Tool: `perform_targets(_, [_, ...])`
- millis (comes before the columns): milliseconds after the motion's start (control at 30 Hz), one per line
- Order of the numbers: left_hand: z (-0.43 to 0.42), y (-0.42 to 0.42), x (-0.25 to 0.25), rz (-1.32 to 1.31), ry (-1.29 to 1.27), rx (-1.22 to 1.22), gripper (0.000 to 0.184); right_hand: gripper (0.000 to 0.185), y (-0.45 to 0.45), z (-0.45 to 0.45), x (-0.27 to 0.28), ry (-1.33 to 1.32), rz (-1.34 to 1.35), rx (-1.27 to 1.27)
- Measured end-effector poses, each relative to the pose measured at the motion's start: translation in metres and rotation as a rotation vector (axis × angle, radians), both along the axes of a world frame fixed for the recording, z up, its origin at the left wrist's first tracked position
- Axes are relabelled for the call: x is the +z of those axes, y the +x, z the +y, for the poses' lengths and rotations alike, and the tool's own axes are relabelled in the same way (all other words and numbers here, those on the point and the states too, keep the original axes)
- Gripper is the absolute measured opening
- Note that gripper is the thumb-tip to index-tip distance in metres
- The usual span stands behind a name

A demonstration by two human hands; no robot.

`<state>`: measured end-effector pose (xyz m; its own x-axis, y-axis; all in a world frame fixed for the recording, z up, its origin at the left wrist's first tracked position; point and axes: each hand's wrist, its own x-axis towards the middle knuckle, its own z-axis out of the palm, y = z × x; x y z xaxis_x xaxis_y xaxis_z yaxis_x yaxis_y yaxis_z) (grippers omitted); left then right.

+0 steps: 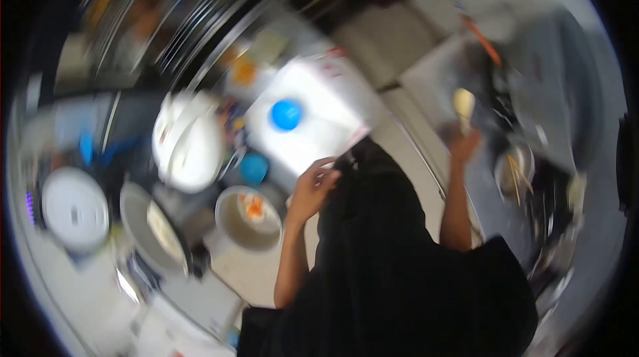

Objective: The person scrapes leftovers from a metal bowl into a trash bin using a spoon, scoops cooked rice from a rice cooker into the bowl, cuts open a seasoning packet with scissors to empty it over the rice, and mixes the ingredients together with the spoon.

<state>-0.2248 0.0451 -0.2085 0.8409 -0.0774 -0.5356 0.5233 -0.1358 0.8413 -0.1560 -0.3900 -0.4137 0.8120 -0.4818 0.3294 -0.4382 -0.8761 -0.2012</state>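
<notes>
The picture is smeared by motion. My right hand (464, 146) is closed around the lower end of a pale yellow, spoon-shaped object (464, 104), held upright over the grey counter on the right; I cannot make out its exact kind. My left hand (313, 187) hovers close to my black clothing, its fingers loosely bent and apart, with nothing visible in them. Just beyond it stands a white container (319, 114) with a blue cap (286, 115). Below and left of that hand is a pot (229, 227) with orange pieces inside.
On the left are a grey pan (136, 224) with something whitish in it, a round white lid-like thing (75, 209), a bulky white item (190, 141) and a small blue cup (254, 168). A sink-like metal basin (542, 91) and a bowl (509, 180) with sticks are right.
</notes>
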Motion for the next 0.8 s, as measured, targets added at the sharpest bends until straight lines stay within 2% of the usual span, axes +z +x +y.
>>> perform_targets(33, [0.002, -0.006, 0.009, 0.039, -0.004, 0.026, 0.035, 0.056, -0.009, -0.048, -0.042, -0.294, 0.128, 0.105])
perform_targets(67, [0.003, -0.012, 0.014, 0.078, -0.019, 0.056, 0.034, 0.054, 0.000, -0.042, -0.016, -0.234, 0.377, 0.045])
perform_targets(133, [0.011, -0.038, 0.003, 0.052, -0.065, 0.106, 0.032, 0.047, 0.011, -0.064, -0.041, -0.344, 0.383, 0.062])
perform_targets(200, [0.020, -0.062, 0.014, 0.045, -0.066, 0.244, 0.032, 0.041, 0.016, -0.122, -0.084, -0.240, 0.122, 0.224])
perform_targets(233, [0.024, -0.068, 0.017, 0.031, -0.074, 0.284, 0.032, 0.039, 0.016, -0.096, -0.051, 0.044, 0.158, 0.209])
perform_targets(300, [0.031, -0.102, 0.023, -0.105, 0.033, 0.584, 0.028, 0.033, 0.021, -0.016, 0.040, 0.586, 0.166, 0.075])
perform_targets(333, [0.036, -0.125, 0.025, -0.170, 0.088, 0.733, 0.026, 0.031, 0.019, 0.022, 0.057, 0.659, 0.117, 0.245])
perform_targets(400, [0.049, -0.172, 0.012, -0.294, 0.606, 1.109, 0.020, 0.027, 0.011, 0.103, 0.090, 0.819, 0.037, 0.587])
perform_targets(433, [0.061, -0.200, 0.004, -0.229, 0.682, 1.254, 0.023, 0.026, 0.000, 0.156, 0.125, 0.800, 0.252, 0.815])
perform_targets(467, [0.072, -0.224, -0.006, -0.162, 0.757, 1.398, 0.026, 0.025, -0.020, 0.228, 0.164, 0.852, 0.456, 0.829])
perform_targets(500, [0.082, -0.243, -0.018, -0.141, 0.707, 1.504, 0.033, 0.024, -0.036, 0.283, 0.168, 0.763, 0.311, 1.318])
perform_targets(533, [0.094, -0.260, -0.030, -0.122, 0.652, 1.607, 0.039, 0.028, -0.060, 0.356, 0.224, 0.641, 0.478, 1.529])
perform_targets(567, [0.104, -0.274, -0.043, -0.101, 0.595, 1.705, 0.046, 0.038, -0.081, 0.394, 0.220, 0.357, 0.492, 1.763])
perform_targets(600, [0.115, -0.284, -0.056, -0.104, 0.474, 1.689, 0.052, 0.036, -0.101, 0.439, 0.225, 0.088, 0.594, 1.917])
perform_targets(667, [0.136, -0.298, -0.081, -0.105, 0.230, 1.649, 0.064, 0.025, -0.132, 0.506, 0.188, -0.259, 0.523, 1.967])
perform_targets(733, [0.149, -0.298, -0.106, -0.192, 0.064, 1.514, 0.069, 0.016, -0.146, 0.545, 0.170, -0.475, 0.600, 2.080])
perform_targets(767, [0.155, -0.297, -0.111, -0.218, 0.032, 1.516, 0.066, 0.014, -0.150, 0.561, 0.162, -0.588, 0.640, 2.129])
perform_targets(800, [0.160, -0.290, -0.117, -0.250, -0.003, 1.524, 0.062, 0.013, -0.148, 0.580, 0.153, -0.589, 0.556, 2.154])
